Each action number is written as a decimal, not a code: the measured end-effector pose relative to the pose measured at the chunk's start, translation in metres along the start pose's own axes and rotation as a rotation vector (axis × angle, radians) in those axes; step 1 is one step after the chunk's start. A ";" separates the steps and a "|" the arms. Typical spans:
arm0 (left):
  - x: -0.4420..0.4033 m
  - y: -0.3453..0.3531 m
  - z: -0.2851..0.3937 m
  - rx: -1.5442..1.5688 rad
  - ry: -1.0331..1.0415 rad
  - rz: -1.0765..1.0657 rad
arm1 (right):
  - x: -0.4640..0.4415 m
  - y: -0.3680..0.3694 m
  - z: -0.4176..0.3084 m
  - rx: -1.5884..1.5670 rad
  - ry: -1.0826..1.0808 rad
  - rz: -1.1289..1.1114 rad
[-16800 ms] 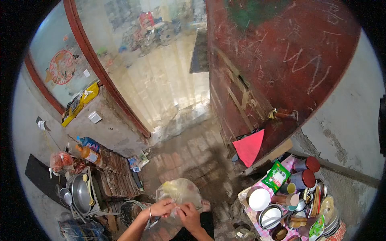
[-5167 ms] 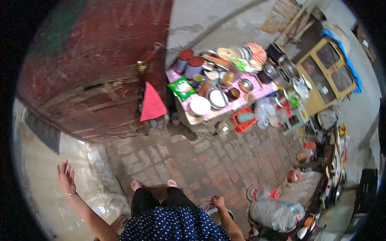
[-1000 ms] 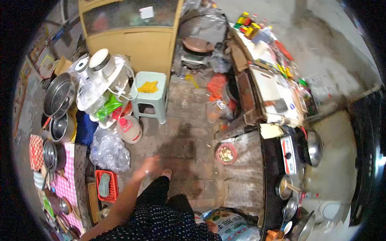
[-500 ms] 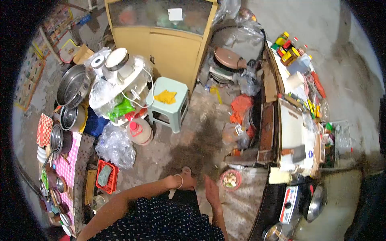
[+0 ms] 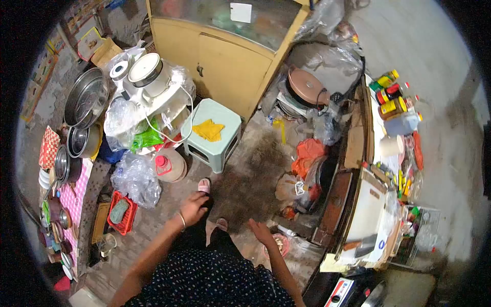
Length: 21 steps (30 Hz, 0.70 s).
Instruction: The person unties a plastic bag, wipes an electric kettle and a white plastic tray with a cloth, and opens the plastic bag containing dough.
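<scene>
My left hand (image 5: 194, 209), with a bracelet at the wrist, hangs over my left leg just below a pink slipper (image 5: 204, 185). Its fingers are loosely bent and apart, and nothing shows in them. My right hand (image 5: 261, 231) is held out low to the right, fingers stretched, also holding nothing. Partly behind my right forearm is a pink bowl (image 5: 281, 244) with pale pieces in it. Ahead of me a light green plastic stool (image 5: 228, 125) carries a folded yellow cloth (image 5: 208, 130).
A plastic jug with a red cap (image 5: 170, 166) stands left of the stool, near a red basket (image 5: 123, 225). Along the right runs a counter with a cleaver (image 5: 365, 246), bottles and a stove (image 5: 339, 292). A yellow cabinet (image 5: 225, 66) stands at the back.
My view has shifted, and the counter's stove has slid toward the bottom edge. My hands have swung apart, the left one moving leftward. Both slippers now show, and my right forearm partly covers the bowl.
</scene>
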<state>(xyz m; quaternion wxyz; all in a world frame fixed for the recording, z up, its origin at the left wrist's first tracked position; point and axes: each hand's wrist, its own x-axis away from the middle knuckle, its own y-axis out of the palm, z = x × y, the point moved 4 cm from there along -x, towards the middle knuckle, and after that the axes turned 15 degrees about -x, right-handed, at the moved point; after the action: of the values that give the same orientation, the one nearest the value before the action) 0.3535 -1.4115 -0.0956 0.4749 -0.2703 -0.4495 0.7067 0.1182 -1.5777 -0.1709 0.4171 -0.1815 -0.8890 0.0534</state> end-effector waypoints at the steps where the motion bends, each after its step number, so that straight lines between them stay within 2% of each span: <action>1: -0.008 -0.001 -0.017 -0.031 -0.034 -0.022 | -0.007 -0.001 0.003 -0.136 -0.004 0.028; 5: -0.046 0.015 -0.072 -0.007 -0.109 -0.162 | -0.042 -0.023 -0.005 0.097 0.037 0.069; 7: -0.062 0.024 -0.088 0.014 -0.147 -0.182 | -0.050 -0.026 -0.021 -0.072 0.019 -0.011; 8: -0.076 0.030 -0.095 0.056 -0.127 -0.217 | -0.056 -0.032 -0.031 -0.022 0.120 0.004; 9: -0.092 0.033 -0.100 0.093 -0.105 -0.244 | -0.064 -0.038 -0.054 -0.007 0.121 -0.007; 10: -0.101 0.033 -0.104 0.106 -0.103 -0.173 | -0.070 -0.041 -0.076 -0.017 0.068 0.010; 11: -0.110 0.027 -0.106 0.118 -0.118 -0.188 | -0.076 -0.042 -0.088 -0.033 0.028 0.024; 12: -0.118 0.021 -0.110 0.189 -0.181 -0.173 | -0.096 -0.048 -0.078 0.084 -0.174 0.009; 13: -0.127 0.018 -0.117 0.257 -0.242 -0.154 | -0.110 -0.047 -0.082 0.083 -0.163 -0.002; 15: -0.134 0.038 -0.139 0.291 -0.277 -0.128 | -0.149 -0.050 -0.084 -0.145 0.121 0.003; 16: -0.141 0.043 -0.149 0.322 -0.302 -0.092 | -0.163 -0.052 -0.099 -0.343 0.139 -0.012; 17: -0.144 0.050 -0.158 0.328 -0.312 -0.097 | -0.185 -0.054 -0.108 -0.339 0.150 -0.019; 19: -0.148 0.062 -0.183 0.539 -0.667 -0.237 | -0.235 -0.058 -0.118 -0.449 0.215 0.016; 20: -0.151 0.077 -0.196 0.537 -0.678 -0.240 | -0.266 -0.060 -0.124 -0.448 0.222 0.006; 21: -0.149 0.098 -0.212 0.768 -0.806 -0.136 | -0.297 -0.061 -0.130 -0.474 0.230 -0.007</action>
<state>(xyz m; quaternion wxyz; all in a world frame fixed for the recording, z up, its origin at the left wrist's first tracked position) 0.5434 -1.4813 -0.2850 0.3745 0.2432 -0.3224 0.8347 0.3741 -1.7509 -0.2858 0.4615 -0.2759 -0.8240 -0.1789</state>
